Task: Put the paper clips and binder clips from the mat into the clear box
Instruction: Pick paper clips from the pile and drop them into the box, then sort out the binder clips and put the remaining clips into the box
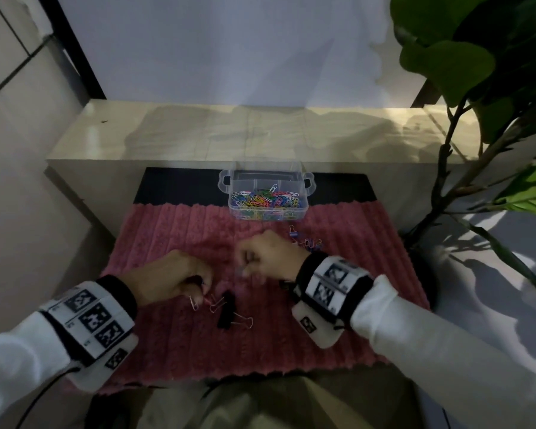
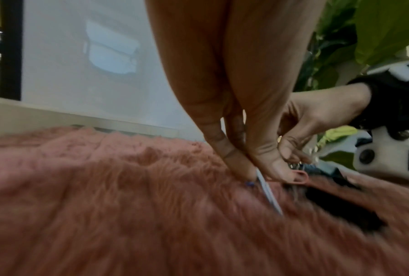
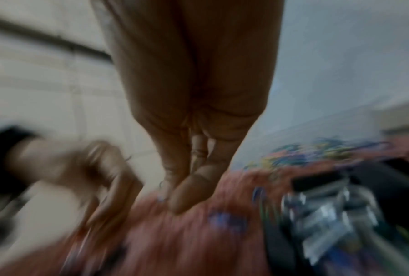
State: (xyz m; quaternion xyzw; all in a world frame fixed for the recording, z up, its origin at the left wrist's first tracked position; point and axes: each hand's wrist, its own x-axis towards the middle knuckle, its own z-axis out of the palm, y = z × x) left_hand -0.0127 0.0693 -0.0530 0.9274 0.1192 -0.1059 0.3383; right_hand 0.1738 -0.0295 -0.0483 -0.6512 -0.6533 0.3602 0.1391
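Observation:
On the pink fluffy mat (image 1: 338,320), my left hand (image 1: 203,291) pinches a silver paper clip (image 2: 268,192) with thumb and forefinger, a pink clip (image 2: 300,177) at the thumb tip. A black binder clip (image 1: 226,309) lies just right of it. My right hand (image 1: 245,267) hovers over the mat's middle, its fingertips (image 3: 186,194) pinched together on what looks like a small clip; motion blur hides the detail. A small heap of binder clips (image 1: 307,241) lies behind the right wrist. The clear box (image 1: 268,196) at the mat's far edge holds many coloured paper clips.
A pale ledge (image 1: 229,134) runs behind the box, with a wall above it. A leafy potted plant (image 1: 477,72) stands at the right, its stem beside the mat's right edge. A black strip (image 1: 180,187) lies under the mat's far end.

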